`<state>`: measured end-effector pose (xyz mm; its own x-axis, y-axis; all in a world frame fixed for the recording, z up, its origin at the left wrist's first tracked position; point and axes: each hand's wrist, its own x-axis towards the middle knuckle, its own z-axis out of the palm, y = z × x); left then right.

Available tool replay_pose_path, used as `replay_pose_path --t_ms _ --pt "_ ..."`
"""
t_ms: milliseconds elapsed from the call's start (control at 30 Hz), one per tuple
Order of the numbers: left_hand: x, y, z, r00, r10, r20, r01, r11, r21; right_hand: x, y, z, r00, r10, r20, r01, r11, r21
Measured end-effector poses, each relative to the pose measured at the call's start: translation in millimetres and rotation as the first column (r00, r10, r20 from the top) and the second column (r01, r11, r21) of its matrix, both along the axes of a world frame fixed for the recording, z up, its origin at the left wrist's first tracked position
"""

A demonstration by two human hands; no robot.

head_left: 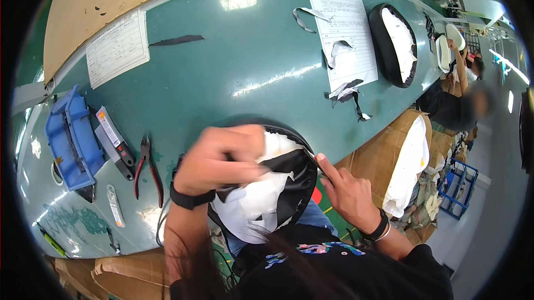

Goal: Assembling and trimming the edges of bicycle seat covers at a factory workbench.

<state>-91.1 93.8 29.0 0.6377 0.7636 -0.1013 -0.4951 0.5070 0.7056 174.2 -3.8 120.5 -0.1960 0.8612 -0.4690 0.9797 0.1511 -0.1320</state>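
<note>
An oval padded cushion (253, 202) with a black leather-like cover wrapped over its white underside rests at the table's near edge, against my lap. My left hand (222, 158) is over its left part, fingers curled and blurred by motion; what they pinch, if anything, is hidden. A loose black flap of the cover (292, 166) crosses the white backing beside those fingers. My right hand (350, 194) grips the cushion's right rim, fingertips pressed on the black edge. A thin dark strip or tool lies along these fingers; I cannot tell which.
Left on the green table are a blue tray (75, 138), box cutters (114, 141), red-handled pliers (147, 169) and a small blade pack (115, 205). Toward the right lie fabric scraps (347, 93), a paper sheet (350, 33) and another cushion (397, 44). A co-worker (453, 102) sits beyond cardboard boxes.
</note>
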Motion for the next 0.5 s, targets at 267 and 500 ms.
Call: replay_pose_path --t_ms 267,500 --pt "33.9 -1.8 -3.3 0.638 0.468 -0.612 0.462 0.403 0.79 -16.2 -2.4 -4.6 0.998 -0.015 0.058 0.016 1.0 -0.024" --pt "-4.7 18.0 -6.1 0.97 0.168 -0.175 -0.19 0.974 -0.123 -23.1 -64.5 -9.1 0.959 -0.248 -0.14 0.26 0.962 0.077"
